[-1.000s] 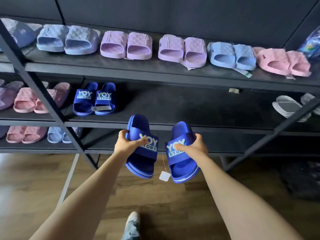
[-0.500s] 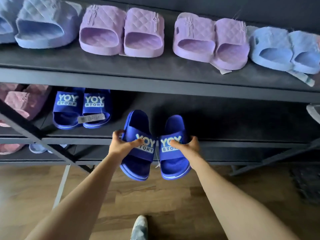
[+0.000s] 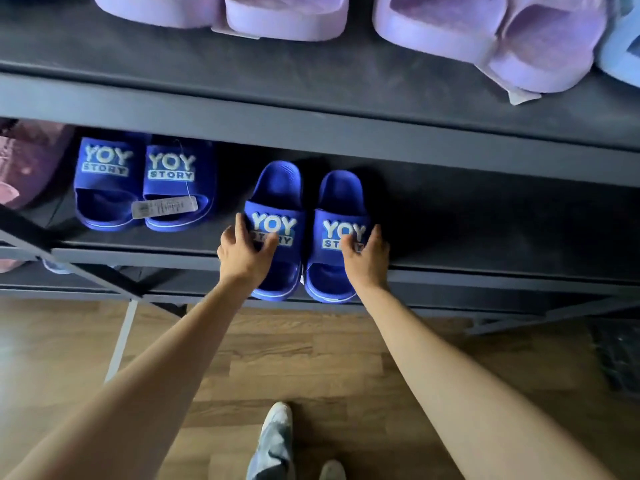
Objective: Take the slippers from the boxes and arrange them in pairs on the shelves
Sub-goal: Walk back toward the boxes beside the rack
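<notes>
Royal-blue moulded slides (image 3: 277, 199), each strap lettered "YOY STORY" in pale raised type, lie side by side on the dark middle shelf (image 3: 485, 233), heels overhanging its front edge. My left hand (image 3: 244, 254) grips one strap and my right hand (image 3: 367, 255) grips the other. An identical tagged pair (image 3: 114, 181) stands just to the left.

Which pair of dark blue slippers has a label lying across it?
The left blue pair, beside the pink slippers: a pale label lies across its near ends. No label lies across the held pair.
</notes>
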